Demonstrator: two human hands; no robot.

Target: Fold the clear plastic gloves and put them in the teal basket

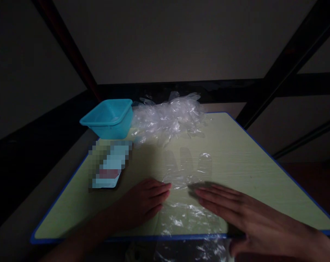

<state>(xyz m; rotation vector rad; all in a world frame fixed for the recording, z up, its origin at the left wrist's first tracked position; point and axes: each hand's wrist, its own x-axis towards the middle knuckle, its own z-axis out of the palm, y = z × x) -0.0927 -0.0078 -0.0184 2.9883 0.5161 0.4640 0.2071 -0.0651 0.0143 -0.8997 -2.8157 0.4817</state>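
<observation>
A clear plastic disposable glove (pixel 187 214) lies spread on the pale table, its fingers pointing away from me and its cuff hanging over the near edge. At its left side, my left hand (pixel 145 200) rests with extended, slightly bent fingers touching or very near the film. My right hand (pixel 236 209) reaches in from the right, fingers stretched out flat and close together, with the fingertips over or beside the glove's right side. Neither hand grips anything. Beyond the glove sits a loose heap of crumpled clear gloves (pixel 173 116).
A blue plastic basin (pixel 110 130) stands at the far left corner, beside the heap. Nearer me lies a phone-like device (pixel 112 165) with a lit, pixelated screen. The table (pixel 252 178) has a blue rim, and a wall rises behind it.
</observation>
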